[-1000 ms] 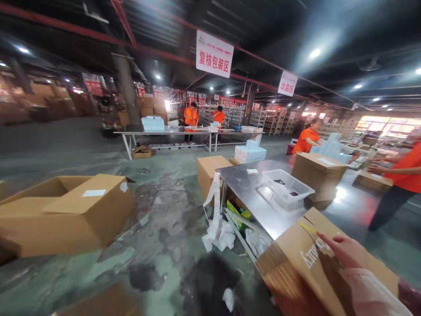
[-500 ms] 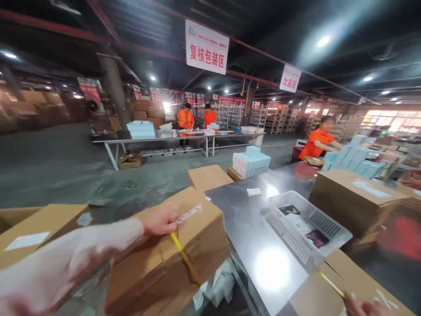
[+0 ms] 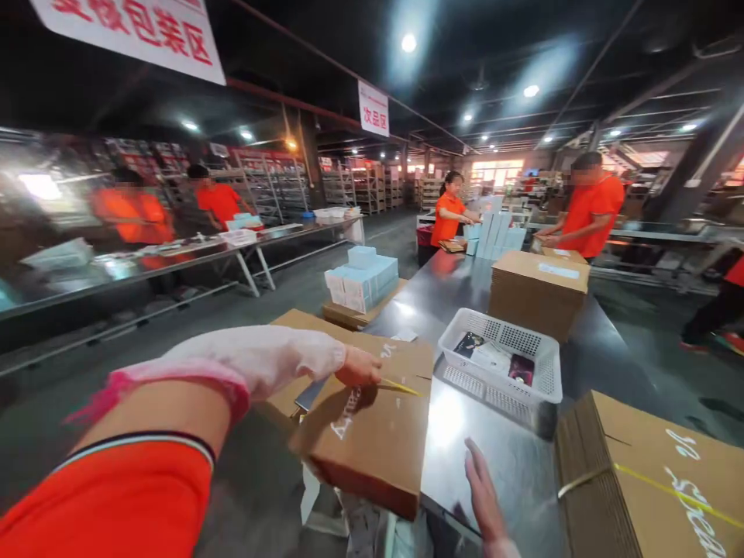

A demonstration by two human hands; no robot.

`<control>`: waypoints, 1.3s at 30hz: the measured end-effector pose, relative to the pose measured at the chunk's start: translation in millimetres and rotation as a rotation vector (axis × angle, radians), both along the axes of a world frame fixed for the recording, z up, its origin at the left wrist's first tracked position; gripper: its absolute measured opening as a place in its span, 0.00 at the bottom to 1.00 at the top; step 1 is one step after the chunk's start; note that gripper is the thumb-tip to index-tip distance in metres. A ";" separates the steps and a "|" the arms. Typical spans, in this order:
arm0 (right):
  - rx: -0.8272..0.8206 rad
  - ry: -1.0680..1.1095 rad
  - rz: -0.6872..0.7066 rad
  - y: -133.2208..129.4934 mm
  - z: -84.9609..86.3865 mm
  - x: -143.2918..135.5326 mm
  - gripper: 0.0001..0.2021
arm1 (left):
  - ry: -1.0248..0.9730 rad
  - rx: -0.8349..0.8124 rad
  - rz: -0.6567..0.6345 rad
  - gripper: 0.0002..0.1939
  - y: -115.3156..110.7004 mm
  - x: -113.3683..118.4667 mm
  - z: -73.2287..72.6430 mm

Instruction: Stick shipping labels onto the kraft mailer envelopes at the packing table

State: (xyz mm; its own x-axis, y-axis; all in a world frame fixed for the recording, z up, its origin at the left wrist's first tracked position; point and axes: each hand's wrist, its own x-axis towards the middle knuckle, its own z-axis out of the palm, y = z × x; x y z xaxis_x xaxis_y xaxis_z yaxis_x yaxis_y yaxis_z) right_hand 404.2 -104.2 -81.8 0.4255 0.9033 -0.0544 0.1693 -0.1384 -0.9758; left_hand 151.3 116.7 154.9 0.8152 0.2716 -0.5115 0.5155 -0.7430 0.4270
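My left hand [image 3: 359, 366], in a white sleeve cover with a pink cuff, is closed around the yellow strap [image 3: 404, 387] of a bundle of flattened cardboard boxes [image 3: 384, 430]. That bundle rests over the near left edge of the metal table [image 3: 447, 457], its top marked with white handwriting. My right hand [image 3: 484, 488] is held over the table's near edge, fingers stretched out and nothing in it. To its right stands a second strapped bundle of flattened boxes [image 3: 645, 465], apart from the hand.
A white plastic basket [image 3: 503, 329] with a few flat packets sits mid-table. Behind it stands a cardboard stack [image 3: 538, 291]. Pale blue boxes [image 3: 363, 279] are piled left of the table. Co-workers in orange stand at the far end [image 3: 593, 205] and at another table [image 3: 218, 201].
My view has turned right. My left hand has brought its strapped bundle onto the table's edge. My right hand has let go of the other bundle's strap and moved left of it.
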 end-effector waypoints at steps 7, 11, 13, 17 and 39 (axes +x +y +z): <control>0.178 -0.026 -0.216 90.2 -53.5 -103.9 0.32 | -0.129 0.083 -0.185 0.11 34.8 -54.4 -11.7; 0.241 -0.074 -0.219 80.5 -59.5 -104.2 0.19 | -0.385 0.575 -0.113 0.21 38.0 -82.0 -44.0; 0.268 -0.101 -0.184 76.1 -56.2 -99.3 0.13 | -0.469 0.703 0.037 0.23 39.3 -82.5 -70.8; 0.292 -0.140 -0.124 84.4 -47.3 -86.6 0.12 | -0.607 0.665 0.237 0.20 40.1 -74.3 -108.8; 0.061 0.276 0.019 97.8 -11.2 -55.6 0.22 | -0.867 0.346 0.543 0.19 15.7 -82.0 -112.9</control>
